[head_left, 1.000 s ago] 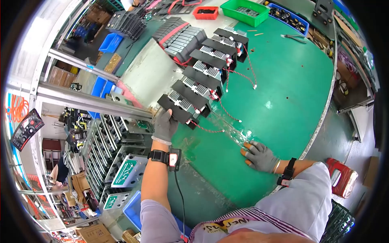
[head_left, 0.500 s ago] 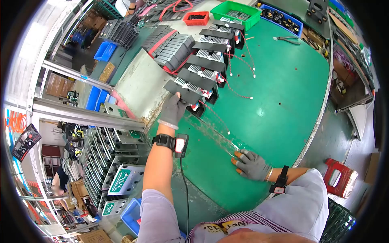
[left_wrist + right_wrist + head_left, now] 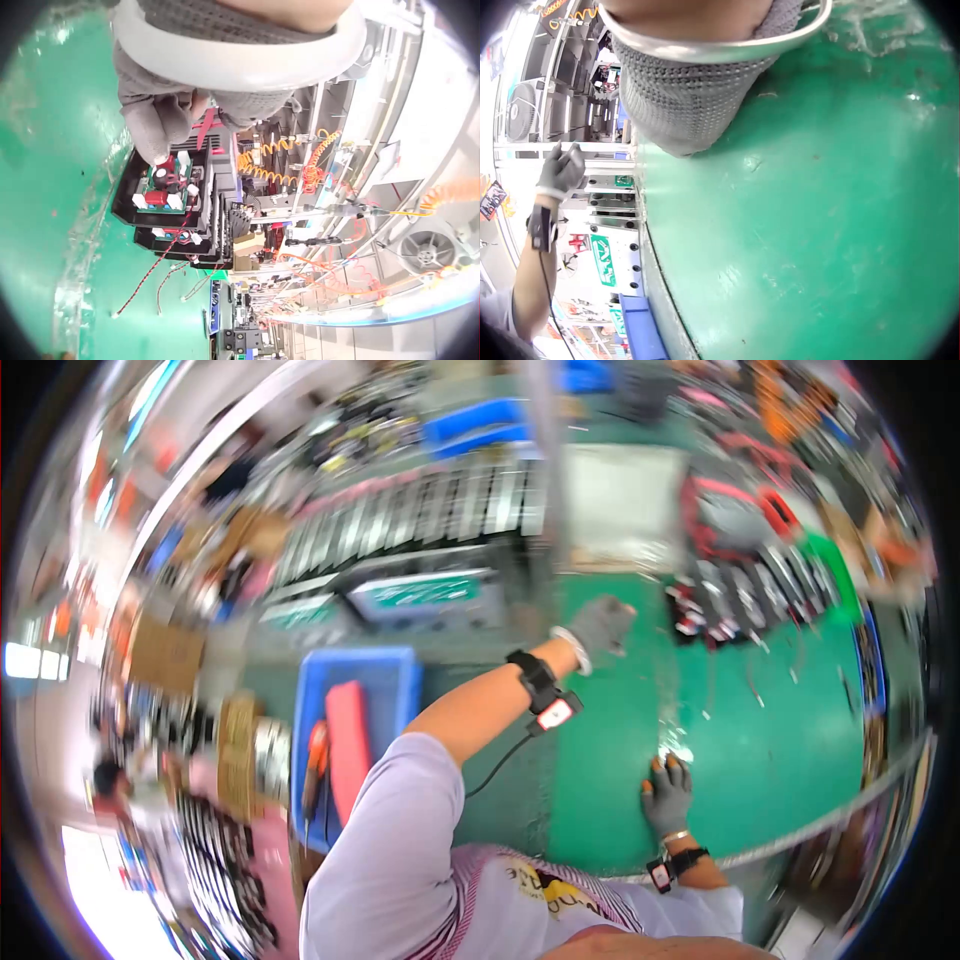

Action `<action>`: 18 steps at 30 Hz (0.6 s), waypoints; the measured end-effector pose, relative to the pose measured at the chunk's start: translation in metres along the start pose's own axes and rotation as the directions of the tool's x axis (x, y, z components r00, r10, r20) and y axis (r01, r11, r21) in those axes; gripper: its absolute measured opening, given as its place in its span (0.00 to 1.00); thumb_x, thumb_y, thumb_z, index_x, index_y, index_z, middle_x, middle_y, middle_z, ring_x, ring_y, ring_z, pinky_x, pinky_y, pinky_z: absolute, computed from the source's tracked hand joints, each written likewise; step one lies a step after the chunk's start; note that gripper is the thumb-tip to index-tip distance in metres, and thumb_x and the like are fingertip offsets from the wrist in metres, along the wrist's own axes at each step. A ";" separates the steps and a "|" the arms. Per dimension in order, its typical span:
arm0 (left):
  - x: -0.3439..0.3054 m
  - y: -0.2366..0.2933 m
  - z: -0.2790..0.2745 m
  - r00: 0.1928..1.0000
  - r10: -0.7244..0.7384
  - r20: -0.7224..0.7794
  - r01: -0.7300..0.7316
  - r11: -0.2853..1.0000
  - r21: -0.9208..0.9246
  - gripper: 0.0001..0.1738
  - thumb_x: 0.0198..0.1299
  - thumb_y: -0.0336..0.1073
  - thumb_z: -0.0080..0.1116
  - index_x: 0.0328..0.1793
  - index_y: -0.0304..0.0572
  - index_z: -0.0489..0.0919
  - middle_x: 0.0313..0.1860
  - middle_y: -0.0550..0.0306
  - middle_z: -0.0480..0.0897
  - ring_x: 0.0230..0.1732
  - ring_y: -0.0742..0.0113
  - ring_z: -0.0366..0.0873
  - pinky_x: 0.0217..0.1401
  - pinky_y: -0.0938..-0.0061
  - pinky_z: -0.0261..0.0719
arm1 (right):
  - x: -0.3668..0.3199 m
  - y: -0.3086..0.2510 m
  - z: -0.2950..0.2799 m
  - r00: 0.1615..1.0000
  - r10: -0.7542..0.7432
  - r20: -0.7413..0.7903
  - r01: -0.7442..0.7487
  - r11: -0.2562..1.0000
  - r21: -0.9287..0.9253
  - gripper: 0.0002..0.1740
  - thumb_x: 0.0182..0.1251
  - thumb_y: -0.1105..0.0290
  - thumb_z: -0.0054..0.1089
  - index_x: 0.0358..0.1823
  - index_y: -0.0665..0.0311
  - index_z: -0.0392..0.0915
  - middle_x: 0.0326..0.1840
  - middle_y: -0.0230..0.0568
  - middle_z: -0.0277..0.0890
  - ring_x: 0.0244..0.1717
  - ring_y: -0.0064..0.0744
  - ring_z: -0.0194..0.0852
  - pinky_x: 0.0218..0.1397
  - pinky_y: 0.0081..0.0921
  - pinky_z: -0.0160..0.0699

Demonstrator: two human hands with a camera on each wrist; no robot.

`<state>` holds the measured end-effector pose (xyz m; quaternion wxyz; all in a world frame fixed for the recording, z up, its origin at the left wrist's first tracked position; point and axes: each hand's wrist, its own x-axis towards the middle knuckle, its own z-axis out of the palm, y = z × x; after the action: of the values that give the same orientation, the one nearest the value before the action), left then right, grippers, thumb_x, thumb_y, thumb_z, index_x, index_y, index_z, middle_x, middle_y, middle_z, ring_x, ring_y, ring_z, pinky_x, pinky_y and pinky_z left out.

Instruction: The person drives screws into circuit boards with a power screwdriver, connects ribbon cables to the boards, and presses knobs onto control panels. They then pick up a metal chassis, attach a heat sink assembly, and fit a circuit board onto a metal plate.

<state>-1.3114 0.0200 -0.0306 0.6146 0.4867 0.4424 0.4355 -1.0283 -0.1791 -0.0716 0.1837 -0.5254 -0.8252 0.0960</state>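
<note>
My gloved left hand (image 3: 603, 628) is held over the green table's left part, fingers loosely bent and nothing visible in them. To its right stands a row of black housings (image 3: 745, 600), blurred here. In the left wrist view, the closest housing shows a circuit board (image 3: 166, 191) with red and white parts, and twisted wires (image 3: 154, 266) trail from it. The left fingers (image 3: 146, 131) overlap that housing's edge in this view. My gloved right hand (image 3: 668, 800) rests on the green tabletop (image 3: 817, 225), fingers pointing away from me; its fingertips are hidden in the right wrist view.
A blue bin (image 3: 385, 660) at left holds a long pink-red piece (image 3: 346, 745) and an orange-handled tool (image 3: 316, 755). Behind it stand metal-panelled units (image 3: 420, 595). A grey strapped stack (image 3: 735, 515) and a green bin (image 3: 845, 570) lie beyond the housings.
The head view has swung left and blurred. My left hand has come off the nearest black housing and moved left of it. My right hand stays on the tabletop.
</note>
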 end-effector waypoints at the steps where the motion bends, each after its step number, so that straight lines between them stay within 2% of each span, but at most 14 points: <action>1: -0.048 0.058 0.006 0.980 -0.166 -0.107 0.168 0.986 0.011 0.14 0.57 0.39 0.53 0.45 0.38 0.71 0.27 0.58 0.74 0.25 0.70 0.74 0.30 0.71 0.79 | -0.002 -0.001 0.003 1.000 -0.011 -0.002 0.011 0.999 -0.042 0.24 0.50 0.67 0.55 0.52 0.60 0.71 0.54 0.50 0.65 0.57 0.52 0.59 0.60 0.42 0.61; 3: -0.127 0.101 -0.027 0.982 -0.087 -0.166 0.112 0.983 0.148 0.12 0.57 0.37 0.52 0.41 0.36 0.72 0.26 0.58 0.74 0.24 0.71 0.75 0.29 0.73 0.78 | -0.005 0.001 0.011 0.998 -0.068 -0.002 0.068 0.995 -0.069 0.22 0.51 0.68 0.54 0.51 0.61 0.71 0.54 0.51 0.65 0.57 0.53 0.58 0.60 0.43 0.60; 5: -0.209 0.120 -0.073 0.959 0.057 -0.276 -0.018 0.990 0.141 0.11 0.56 0.37 0.51 0.39 0.36 0.72 0.26 0.58 0.75 0.24 0.70 0.75 0.29 0.74 0.77 | 0.004 0.004 0.002 0.987 -0.025 0.161 0.021 1.000 0.022 0.20 0.52 0.68 0.56 0.49 0.62 0.72 0.51 0.51 0.68 0.55 0.53 0.60 0.58 0.42 0.62; 6: -0.251 0.127 -0.092 0.940 0.124 -0.317 -0.079 0.985 0.152 0.11 0.56 0.37 0.51 0.39 0.36 0.72 0.25 0.58 0.75 0.23 0.70 0.75 0.28 0.75 0.77 | 0.016 0.014 0.002 0.953 -0.048 0.300 0.065 0.997 -0.046 0.18 0.53 0.67 0.56 0.46 0.64 0.74 0.48 0.51 0.71 0.51 0.50 0.66 0.56 0.36 0.65; 7: -0.301 0.138 -0.111 0.911 0.133 -0.390 -0.066 0.981 0.181 0.12 0.55 0.38 0.52 0.37 0.36 0.72 0.27 0.58 0.75 0.23 0.70 0.75 0.27 0.75 0.76 | 0.034 -0.025 -0.029 0.883 0.097 0.459 -0.183 0.972 0.146 0.16 0.55 0.67 0.55 0.45 0.67 0.75 0.46 0.52 0.73 0.46 0.48 0.71 0.53 0.34 0.68; 8: -0.350 0.143 -0.135 0.863 0.142 -0.485 -0.049 0.979 0.198 0.12 0.55 0.38 0.52 0.37 0.35 0.73 0.27 0.56 0.76 0.24 0.71 0.75 0.27 0.74 0.76 | 0.044 -0.039 -0.031 0.910 0.061 0.410 -0.176 0.953 0.248 0.17 0.57 0.67 0.54 0.45 0.70 0.75 0.44 0.54 0.74 0.44 0.48 0.73 0.50 0.32 0.70; 10: -0.454 0.142 -0.171 0.757 0.150 -0.636 -0.012 0.976 0.215 0.12 0.54 0.37 0.53 0.37 0.34 0.73 0.27 0.54 0.76 0.26 0.71 0.76 0.26 0.73 0.77 | 0.074 -0.057 -0.026 0.938 -0.149 0.314 0.039 0.943 0.331 0.16 0.57 0.73 0.52 0.45 0.75 0.72 0.42 0.47 0.74 0.37 0.30 0.74 0.40 0.25 0.71; 12: -0.569 0.142 -0.172 0.455 0.162 -0.876 -0.085 0.987 0.139 0.12 0.53 0.37 0.53 0.37 0.35 0.73 0.26 0.56 0.75 0.25 0.71 0.74 0.27 0.74 0.77 | 0.100 -0.140 -0.042 0.901 -0.332 0.280 0.197 0.887 0.418 0.16 0.57 0.73 0.50 0.46 0.74 0.72 0.40 0.48 0.74 0.37 0.34 0.74 0.40 0.26 0.70; 13: -0.623 0.114 -0.191 0.336 0.153 -0.929 -0.106 0.987 0.124 0.11 0.53 0.37 0.52 0.36 0.36 0.73 0.25 0.56 0.74 0.25 0.71 0.73 0.27 0.74 0.77 | 0.107 -0.191 -0.051 0.874 -0.409 0.261 0.260 0.849 0.461 0.15 0.57 0.73 0.50 0.46 0.73 0.72 0.40 0.48 0.74 0.37 0.36 0.74 0.40 0.27 0.70; 14: -0.676 0.082 -0.211 0.214 0.137 -0.967 -0.127 0.986 0.112 0.10 0.53 0.36 0.51 0.36 0.37 0.73 0.25 0.57 0.73 0.25 0.71 0.72 0.27 0.75 0.77 | 0.109 -0.241 -0.060 0.826 -0.494 0.272 0.391 0.849 0.356 0.15 0.57 0.74 0.50 0.46 0.71 0.73 0.38 0.48 0.74 0.37 0.37 0.74 0.41 0.28 0.71; 16: -0.779 0.046 -0.202 0.029 0.021 -0.999 -0.446 0.895 0.006 0.08 0.56 0.36 0.51 0.35 0.39 0.72 0.25 0.59 0.72 0.24 0.69 0.72 0.28 0.73 0.79 | 0.106 -0.352 -0.065 0.701 -0.645 0.305 0.635 0.759 0.144 0.15 0.57 0.76 0.50 0.47 0.68 0.74 0.34 0.46 0.75 0.37 0.40 0.74 0.43 0.29 0.73; 18: -0.879 -0.025 -0.205 -0.163 -0.150 -0.975 -0.663 0.748 -0.004 0.10 0.61 0.40 0.50 0.39 0.41 0.71 0.31 0.54 0.75 0.30 0.64 0.75 0.35 0.62 0.80 | 0.094 -0.454 -0.040 0.576 -0.770 0.275 0.700 0.638 0.320 0.14 0.57 0.74 0.51 0.45 0.66 0.75 0.34 0.47 0.74 0.35 0.45 0.73 0.39 0.32 0.72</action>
<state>-1.7091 -0.7889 0.0226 0.0757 -0.1076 0.4789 0.8680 -1.4254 -0.2908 0.1437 0.0856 -0.0857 -0.9753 0.1850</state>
